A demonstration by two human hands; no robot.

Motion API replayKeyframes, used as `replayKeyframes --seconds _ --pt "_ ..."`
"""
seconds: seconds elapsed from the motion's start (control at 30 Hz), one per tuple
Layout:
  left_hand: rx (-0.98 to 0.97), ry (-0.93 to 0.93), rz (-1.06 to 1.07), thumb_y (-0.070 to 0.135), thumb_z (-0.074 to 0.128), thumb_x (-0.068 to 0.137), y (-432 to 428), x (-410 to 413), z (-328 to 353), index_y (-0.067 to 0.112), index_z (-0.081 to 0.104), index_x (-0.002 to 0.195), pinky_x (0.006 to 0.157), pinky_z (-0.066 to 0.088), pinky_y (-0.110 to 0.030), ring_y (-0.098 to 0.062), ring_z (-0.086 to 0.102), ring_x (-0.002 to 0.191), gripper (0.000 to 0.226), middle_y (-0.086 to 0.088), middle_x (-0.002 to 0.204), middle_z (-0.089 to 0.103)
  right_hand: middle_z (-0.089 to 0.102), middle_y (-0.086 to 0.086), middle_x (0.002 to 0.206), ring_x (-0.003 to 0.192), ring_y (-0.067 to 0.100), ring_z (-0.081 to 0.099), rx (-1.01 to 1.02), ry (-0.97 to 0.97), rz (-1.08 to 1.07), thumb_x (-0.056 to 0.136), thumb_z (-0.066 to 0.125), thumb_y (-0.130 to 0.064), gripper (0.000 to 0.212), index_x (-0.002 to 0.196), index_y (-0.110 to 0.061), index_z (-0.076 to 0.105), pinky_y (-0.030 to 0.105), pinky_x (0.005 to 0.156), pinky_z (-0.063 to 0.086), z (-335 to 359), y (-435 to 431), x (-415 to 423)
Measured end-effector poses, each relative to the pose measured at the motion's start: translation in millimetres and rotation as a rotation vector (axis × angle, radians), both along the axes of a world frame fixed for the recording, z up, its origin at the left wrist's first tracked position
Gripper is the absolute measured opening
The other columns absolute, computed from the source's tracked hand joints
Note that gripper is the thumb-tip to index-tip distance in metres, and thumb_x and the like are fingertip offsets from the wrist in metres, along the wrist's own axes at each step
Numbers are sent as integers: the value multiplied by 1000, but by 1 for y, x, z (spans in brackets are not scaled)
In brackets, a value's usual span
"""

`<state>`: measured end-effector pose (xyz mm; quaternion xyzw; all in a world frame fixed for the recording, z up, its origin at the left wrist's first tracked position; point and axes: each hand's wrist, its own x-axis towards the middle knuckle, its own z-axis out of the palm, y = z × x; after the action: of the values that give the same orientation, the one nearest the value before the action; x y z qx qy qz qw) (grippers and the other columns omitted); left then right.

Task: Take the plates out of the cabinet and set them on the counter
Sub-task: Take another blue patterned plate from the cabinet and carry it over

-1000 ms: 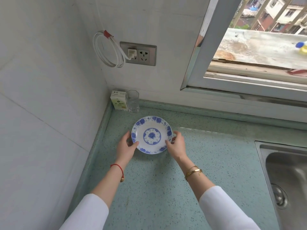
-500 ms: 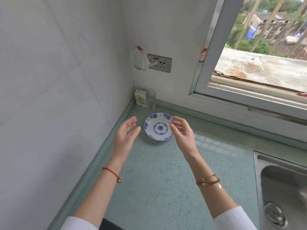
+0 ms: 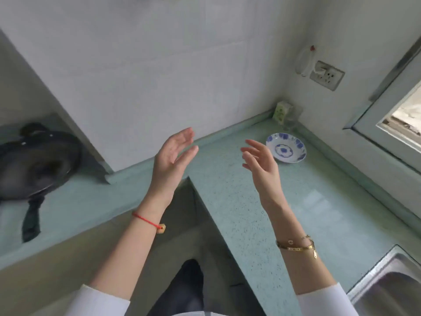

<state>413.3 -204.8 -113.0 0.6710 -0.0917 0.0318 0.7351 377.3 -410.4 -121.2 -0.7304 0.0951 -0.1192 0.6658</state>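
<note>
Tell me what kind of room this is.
Most likely a home kitchen: a steel sink set into a green speckled counter, a black frying pan, and a blue-patterned plate by tiled walls.

A single head-worn wide-angle camera looked forward and steeply down over an inner corner of the green surface [image 3: 239, 201]. It sat close above the left hand [image 3: 172, 159] and right hand [image 3: 262, 165], both raised mid-frame. The tiled wall [image 3: 159, 76] filled the top, a window frame [image 3: 387, 124] the right edge, and a sink [image 3: 391, 283] the lower right corner.
</note>
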Motion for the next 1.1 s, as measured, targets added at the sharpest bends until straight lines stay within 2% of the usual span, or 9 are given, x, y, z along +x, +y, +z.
replayKeyframes --seconds 0.1,0.23,0.5,0.67,0.77,0.93,1.1 --pt "4 -4 165 7 65 93 56 -58 5 9 58 134 107 46 -22 -9 60 128 41 -4 138 63 68 0 118 112 16 62 4 -9 158 96 56 -20 31 126 -26 59 42 101 51 7 51 -19" --pt "4 1 395 5 63 94 125 -138 10 6 55 137 108 45 -22 -12 59 129 44 -7 140 61 67 1 118 114 18 62 -2 3 374 96 58 -19 30 125 -25 60 47 103 49 14 124 -47" --pt "-9 32 825 15 66 94 231 -307 3 13 57 138 101 47 -16 -8 59 129 44 0 138 64 67 0 115 107 12 62 -30 24 798 95 59 -20 30 124 -22 60 47 103 50 17 267 -128" --pt "-14 43 1074 12 66 94 294 -420 -5 15 60 134 99 47 -15 -10 60 128 42 -1 136 65 67 4 115 103 11 60 -18 60 1014 94 59 -21 30 123 -21 60 49 104 47 10 363 -203" --pt "7 58 1189 12 67 93 333 -490 -6 15 61 133 99 47 -15 -10 60 128 41 0 134 66 65 0 112 102 10 59 2 74 1133 92 59 -22 31 123 -21 61 50 106 46 9 427 -257" --pt "45 82 1372 19 68 89 388 -594 -3 26 64 128 99 50 -19 -9 61 126 40 2 132 68 67 -1 114 106 7 61 27 79 1309 95 58 -17 29 124 -21 60 50 105 46 7 523 -345" --pt "17 108 1556 15 67 93 434 -674 -10 24 64 129 105 48 -31 -12 61 126 38 3 131 67 67 -1 116 110 10 61 2 87 1461 95 57 -17 30 124 -22 61 47 105 46 6 603 -412"
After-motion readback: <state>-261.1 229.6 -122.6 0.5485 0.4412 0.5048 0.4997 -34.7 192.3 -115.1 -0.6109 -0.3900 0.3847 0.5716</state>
